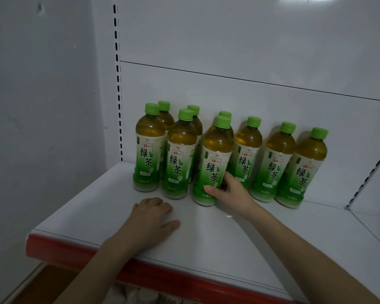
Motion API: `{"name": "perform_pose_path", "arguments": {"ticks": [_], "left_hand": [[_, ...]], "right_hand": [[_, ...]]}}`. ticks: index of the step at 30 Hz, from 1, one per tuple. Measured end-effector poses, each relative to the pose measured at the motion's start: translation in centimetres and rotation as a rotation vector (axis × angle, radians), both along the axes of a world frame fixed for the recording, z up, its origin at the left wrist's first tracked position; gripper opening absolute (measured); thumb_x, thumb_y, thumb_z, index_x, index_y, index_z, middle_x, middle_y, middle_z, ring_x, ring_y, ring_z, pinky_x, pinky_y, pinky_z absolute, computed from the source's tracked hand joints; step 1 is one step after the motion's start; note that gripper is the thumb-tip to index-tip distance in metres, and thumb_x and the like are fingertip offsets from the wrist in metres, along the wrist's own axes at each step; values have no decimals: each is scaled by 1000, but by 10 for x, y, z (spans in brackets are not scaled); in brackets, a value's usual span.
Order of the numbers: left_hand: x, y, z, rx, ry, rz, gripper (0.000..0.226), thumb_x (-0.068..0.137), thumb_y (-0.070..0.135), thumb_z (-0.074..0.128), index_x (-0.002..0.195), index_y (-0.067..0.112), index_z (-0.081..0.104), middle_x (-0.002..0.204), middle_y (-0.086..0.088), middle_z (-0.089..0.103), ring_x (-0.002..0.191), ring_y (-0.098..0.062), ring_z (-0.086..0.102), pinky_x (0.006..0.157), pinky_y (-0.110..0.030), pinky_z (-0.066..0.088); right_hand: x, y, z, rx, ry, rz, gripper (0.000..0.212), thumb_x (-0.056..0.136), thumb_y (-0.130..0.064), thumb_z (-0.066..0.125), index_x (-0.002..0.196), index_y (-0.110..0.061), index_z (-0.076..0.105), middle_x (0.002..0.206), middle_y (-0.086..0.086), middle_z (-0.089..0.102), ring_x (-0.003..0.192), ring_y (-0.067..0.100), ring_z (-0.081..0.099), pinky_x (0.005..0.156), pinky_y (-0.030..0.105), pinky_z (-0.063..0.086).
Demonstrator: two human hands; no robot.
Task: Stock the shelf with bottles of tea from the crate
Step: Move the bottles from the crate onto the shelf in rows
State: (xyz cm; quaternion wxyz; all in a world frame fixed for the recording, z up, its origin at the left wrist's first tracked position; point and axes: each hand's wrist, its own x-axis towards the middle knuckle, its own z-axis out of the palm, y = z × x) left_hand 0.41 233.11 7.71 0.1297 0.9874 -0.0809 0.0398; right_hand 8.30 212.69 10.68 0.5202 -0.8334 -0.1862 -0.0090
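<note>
Several green-capped bottles of green tea stand upright on a white shelf (261, 242), some in a second row behind. My right hand (229, 191) grips the lower part of the front middle bottle (213, 165), thumb on its label, fingers round its right side. That bottle stands on the shelf, slightly ahead of its neighbours. My left hand (150, 218) rests palm down on the shelf in front of the bottles, fingers loosely curled, holding nothing. The crate is not clearly in view.
The shelf has a red front strip (79, 252) and a white back panel (250, 51) with a slotted upright (118, 84) at the left. A grey wall stands at the left. Pale items (140, 294) show below the shelf edge.
</note>
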Motion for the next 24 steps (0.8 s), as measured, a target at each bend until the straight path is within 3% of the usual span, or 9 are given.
{"name": "perform_pose_path", "arguments": {"ticks": [6,8,10,12,16,19,24], "left_hand": [[-5,-1,7,-39,45,15,103,48,74,6,130,25,46,137,-1,42,128,-19,35,107,-31,28],[-8,-3,11,3,83,16,92,60,75,15,131,24,45,138,0,42,127,-18,37,108,-33,28],[-10,-6,18,106,73,32,65,83,64,31,130,21,45,137,0,43,125,-18,41,109,-36,28],[-14,-9,28,173,12,58,52,91,51,36,132,20,43,138,-1,43,126,-18,40,110,-38,25],[-41,-9,46,91,-118,152,50,90,49,42,130,18,49,135,-4,50,124,-23,46,108,-41,27],[-77,3,50,143,-308,249,51,84,53,40,104,16,68,102,-4,71,93,-24,68,84,-47,50],[-161,45,29,100,-239,486,49,79,48,42,96,10,69,89,-10,72,77,-30,69,70,-45,56]], "right_hand": [[-8,1,9,-109,28,-16,50,86,-19,62,132,-12,43,135,4,52,118,13,50,93,20,39],[-17,-3,14,-351,14,-15,49,88,-28,58,133,-15,43,135,3,52,122,17,50,93,20,39],[-28,-8,21,-677,-46,11,44,90,-37,53,129,-18,47,128,5,57,115,22,54,93,27,44],[-39,-8,31,-788,-75,74,38,91,-40,49,117,-13,55,116,8,62,105,24,59,82,29,47],[-53,16,52,-741,-280,249,42,91,-39,49,122,-11,53,121,5,59,110,21,56,92,30,45],[-54,55,59,-688,-406,364,46,92,-38,49,131,-13,46,133,2,52,117,17,50,93,23,38],[-73,148,49,-675,-508,603,59,93,-41,44,142,-12,29,150,5,31,138,18,27,109,26,20]]}}
